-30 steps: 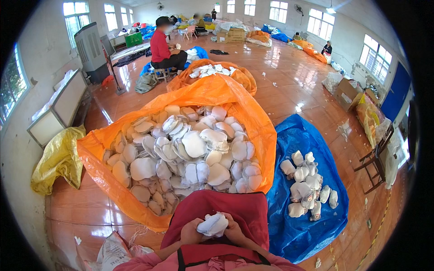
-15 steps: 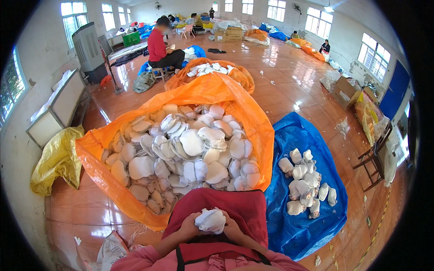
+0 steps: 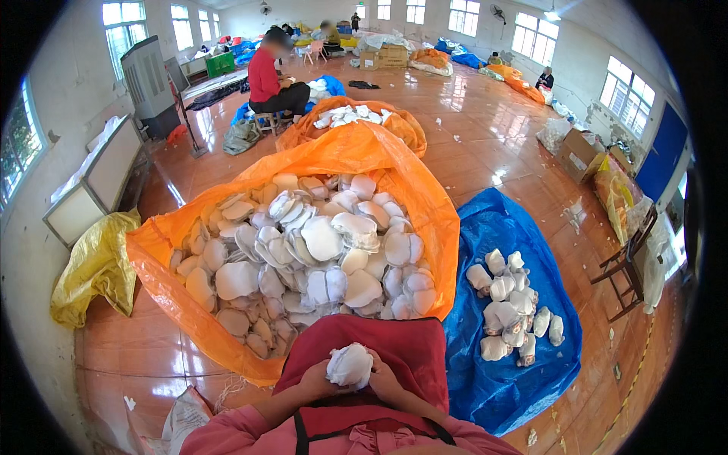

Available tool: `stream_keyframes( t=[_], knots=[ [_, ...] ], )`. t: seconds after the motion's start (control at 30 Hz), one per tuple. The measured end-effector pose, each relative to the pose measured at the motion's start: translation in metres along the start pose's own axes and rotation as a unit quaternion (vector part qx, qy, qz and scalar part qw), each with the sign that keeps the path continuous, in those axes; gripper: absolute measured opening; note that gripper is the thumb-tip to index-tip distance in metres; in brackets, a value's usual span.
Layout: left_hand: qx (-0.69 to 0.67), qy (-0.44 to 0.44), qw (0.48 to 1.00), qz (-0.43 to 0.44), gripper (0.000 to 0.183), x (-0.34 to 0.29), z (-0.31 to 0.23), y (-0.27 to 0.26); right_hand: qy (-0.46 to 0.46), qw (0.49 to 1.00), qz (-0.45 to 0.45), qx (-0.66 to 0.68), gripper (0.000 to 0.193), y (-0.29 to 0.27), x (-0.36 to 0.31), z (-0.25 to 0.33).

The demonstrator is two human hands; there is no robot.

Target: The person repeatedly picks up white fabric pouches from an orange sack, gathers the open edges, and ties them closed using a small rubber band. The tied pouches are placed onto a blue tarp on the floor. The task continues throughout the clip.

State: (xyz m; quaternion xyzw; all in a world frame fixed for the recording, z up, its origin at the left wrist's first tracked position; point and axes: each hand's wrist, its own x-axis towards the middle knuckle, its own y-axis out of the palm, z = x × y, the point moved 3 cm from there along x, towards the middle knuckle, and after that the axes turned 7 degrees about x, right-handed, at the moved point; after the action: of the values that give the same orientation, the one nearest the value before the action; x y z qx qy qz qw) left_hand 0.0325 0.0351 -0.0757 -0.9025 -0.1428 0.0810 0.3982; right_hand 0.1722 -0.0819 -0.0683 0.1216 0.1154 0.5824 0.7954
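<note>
Above the dark red apron (image 3: pixel 409 341) on my lap I hold a white rounded bundle of pads (image 3: pixel 350 365). My left hand (image 3: pixel 315 381) is closed on its left side and my right hand (image 3: pixel 385 381) grips its right side. Just beyond my knees a large orange sack (image 3: pixel 182 318) lies spread wide. Inside is a heap of flat white rounded pads (image 3: pixel 322 238), many stacked or joined in pairs. To the right, several rolled white bundles (image 3: pixel 502 317) sit on a blue sheet (image 3: pixel 493 398).
A crumpled yellow sack (image 3: pixel 98 265) lies at the left near a white-topped bench (image 3: pixel 87 201). Ahead, a person in red (image 3: pixel 265 76) sits on a stool by another orange sack (image 3: pixel 409 136). A wooden chair (image 3: pixel 626 265) and cardboard boxes (image 3: pixel 580 155) stand at the right.
The white bundle has turned from a wide, flatter shape to a rounder, more upright one. My right hand has shifted slightly around it. The heap and the rolled bundles look unchanged.
</note>
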Motion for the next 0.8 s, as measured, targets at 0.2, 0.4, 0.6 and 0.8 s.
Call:
stream_keyframes(
  t=[0.2, 0.4, 0.6, 0.8],
  knots=[
    [0.074, 0.013, 0.996, 0.039, 0.054, -0.003, 0.034, 0.023, -0.016, 0.999, -0.009, -0.050, 0.037, 0.003, 0.000, 0.003],
    [0.050, -0.022, 0.996, 0.071, 0.049, 0.007, -0.018, -0.008, 0.008, 0.996, -0.059, -0.067, 0.039, -0.008, -0.009, -0.001],
    [0.030, 0.044, 0.999, -0.006, 0.041, -0.014, 0.037, 0.051, 0.020, 1.000, 0.003, 0.015, 0.049, 0.007, 0.001, 0.010],
    [-0.024, 0.020, 0.999, 0.042, 0.049, -0.012, 0.034, 0.051, 0.055, 0.995, -0.080, 0.008, 0.029, -0.001, 0.000, 0.014]
  ],
)
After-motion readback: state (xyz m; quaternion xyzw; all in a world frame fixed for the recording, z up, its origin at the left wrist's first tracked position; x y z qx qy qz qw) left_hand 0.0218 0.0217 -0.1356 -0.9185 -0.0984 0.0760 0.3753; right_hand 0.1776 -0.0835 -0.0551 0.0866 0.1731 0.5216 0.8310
